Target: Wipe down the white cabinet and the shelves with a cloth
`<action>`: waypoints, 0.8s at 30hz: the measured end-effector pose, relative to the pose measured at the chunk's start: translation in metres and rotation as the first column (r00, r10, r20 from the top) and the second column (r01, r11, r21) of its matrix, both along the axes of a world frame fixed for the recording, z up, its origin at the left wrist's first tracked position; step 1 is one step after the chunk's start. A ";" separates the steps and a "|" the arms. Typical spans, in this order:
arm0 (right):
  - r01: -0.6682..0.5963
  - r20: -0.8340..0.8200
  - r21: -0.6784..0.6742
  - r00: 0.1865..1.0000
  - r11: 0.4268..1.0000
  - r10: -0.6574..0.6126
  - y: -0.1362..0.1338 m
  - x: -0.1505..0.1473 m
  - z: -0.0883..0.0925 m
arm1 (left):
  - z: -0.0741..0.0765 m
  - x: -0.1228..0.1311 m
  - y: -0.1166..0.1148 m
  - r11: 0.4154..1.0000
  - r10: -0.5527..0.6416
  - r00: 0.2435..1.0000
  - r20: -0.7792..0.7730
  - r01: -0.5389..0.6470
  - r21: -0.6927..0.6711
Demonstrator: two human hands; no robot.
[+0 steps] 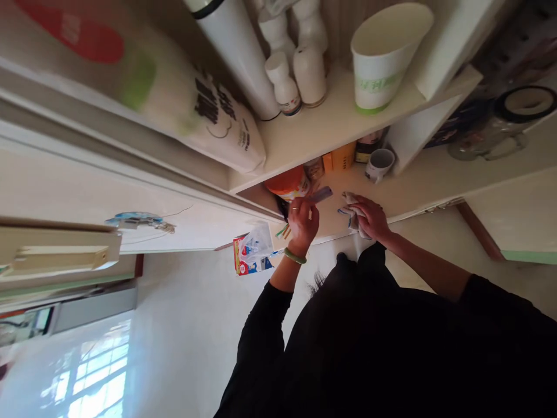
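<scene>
My left hand (302,219), with a green bangle on the wrist, is closed around a small flat purple object (319,195) held over the lower shelf (418,186). My right hand (369,216) presses a crumpled white cloth (351,204) with blue edging against that shelf's front edge, fingers curled on it. An orange container (288,182) sits just behind my left hand. A small white mug (379,165) and orange boxes (338,158) stand further back on the same shelf.
The upper shelf (322,125) carries a large white bag (191,98), a tall white cylinder (237,55), several white bottles (296,69) and a paper cup (383,52). A clear jar (505,122) lies at right. A plastic bag and small carton (255,252) hang near the shelf's edge.
</scene>
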State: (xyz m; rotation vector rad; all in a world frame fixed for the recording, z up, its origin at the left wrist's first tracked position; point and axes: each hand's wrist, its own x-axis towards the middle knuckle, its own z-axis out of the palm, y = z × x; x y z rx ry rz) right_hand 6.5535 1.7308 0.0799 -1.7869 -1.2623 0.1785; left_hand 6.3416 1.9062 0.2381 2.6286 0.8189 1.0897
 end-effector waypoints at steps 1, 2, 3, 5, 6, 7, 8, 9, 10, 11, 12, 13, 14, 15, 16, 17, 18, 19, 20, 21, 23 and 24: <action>-0.011 -0.026 0.000 1.000 1.000 0.011 -0.001 0.002 0.001 | -0.010 0.002 -0.009 0.999 -0.036 0.997 -0.066 0.034 -0.030; -0.025 -0.049 -0.002 0.998 1.000 0.025 -0.003 0.003 0.002 | -0.019 0.005 -0.018 0.997 -0.053 0.990 -0.127 0.045 -0.066; -0.042 -0.067 -0.005 0.997 0.999 0.041 -0.005 0.002 0.003 | -0.028 0.007 -0.024 0.994 -0.057 0.982 -0.182 0.039 -0.103; -0.088 -0.100 -0.008 0.991 0.996 0.087 -0.010 -0.006 0.006 | -0.042 0.008 -0.032 0.986 -0.047 0.965 -0.257 0.004 -0.165; -0.129 -0.122 -0.009 0.984 0.992 0.127 -0.013 -0.012 0.009 | -0.047 0.008 -0.034 0.982 -0.037 0.961 -0.274 -0.015 -0.186; -0.188 -0.156 -0.012 0.971 0.982 0.184 -0.017 -0.020 0.011 | -0.051 0.007 -0.035 0.979 -0.023 0.961 -0.276 -0.034 -0.200; -0.262 -0.206 -0.014 0.945 0.965 0.253 -0.020 -0.027 0.014 | -0.053 0.005 -0.035 0.977 -0.005 0.965 -0.264 -0.052 -0.208; -0.340 -0.268 -0.010 0.907 0.940 0.325 -0.023 -0.033 0.018 | -0.053 0.003 -0.034 0.976 0.015 0.970 -0.241 -0.067 -0.209; -0.401 -0.333 0.000 0.864 0.916 0.379 -0.026 -0.035 0.022 | -0.053 0.000 -0.032 0.976 0.034 0.977 -0.212 -0.078 -0.204; -0.420 -0.388 0.015 0.834 0.907 0.393 -0.027 -0.034 0.026 | -0.053 -0.003 -0.031 0.977 0.050 0.982 -0.183 -0.086 -0.193; -0.394 -0.428 0.027 0.826 0.919 0.367 -0.028 -0.029 0.030 | -0.052 -0.005 -0.030 0.980 0.059 0.985 -0.160 -0.088 -0.179; -0.332 -0.451 0.036 0.836 0.942 0.312 -0.026 -0.019 0.033 | -0.051 -0.007 -0.029 0.983 0.060 0.987 -0.148 -0.084 -0.164; -0.251 -0.462 0.043 0.853 0.967 0.242 -0.023 -0.007 0.036 | -0.051 -0.009 -0.029 0.985 0.055 0.987 -0.148 -0.077 -0.151; -0.166 -0.455 0.045 0.874 0.985 0.168 -0.017 0.006 0.037 | -0.051 -0.011 -0.030 0.987 0.050 0.986 -0.157 -0.073 -0.143; -0.093 -0.426 0.041 0.899 0.995 0.102 -0.009 0.018 0.038 | -0.052 -0.012 -0.031 0.987 0.049 0.983 -0.175 -0.074 -0.141; -0.044 -0.371 0.028 0.927 0.999 0.051 0.000 0.028 0.038 | -0.053 -0.013 -0.033 0.986 0.051 0.978 -0.203 -0.082 -0.147; -0.018 -0.299 0.010 0.954 1.000 0.020 0.009 0.034 0.037 | -0.055 -0.013 -0.036 0.983 0.057 0.968 -0.245 -0.098 -0.157; -0.003 -0.220 -0.008 0.976 1.000 0.001 0.017 0.035 0.035 | -0.057 -0.013 -0.038 0.978 0.066 0.953 -0.295 -0.121 -0.170; -0.005 -0.143 -0.029 0.990 1.000 0.000 0.024 0.031 0.033 | -0.059 -0.013 -0.041 0.973 0.074 0.936 -0.343 -0.143 -0.181; -0.025 -0.085 -0.047 0.996 0.999 0.021 0.028 0.024 0.031 | -0.061 -0.012 -0.044 0.968 0.079 0.914 -0.397 -0.166 -0.189; -0.119 -0.038 -0.059 0.992 0.991 0.117 0.028 0.003 0.025 | -0.063 -0.009 -0.048 0.959 0.087 0.862 -0.499 -0.208 -0.193; -0.169 -0.029 -0.057 0.985 0.984 0.167 0.024 -0.008 0.022 | -0.064 -0.008 -0.049 0.956 0.091 0.838 -0.538 -0.225 -0.190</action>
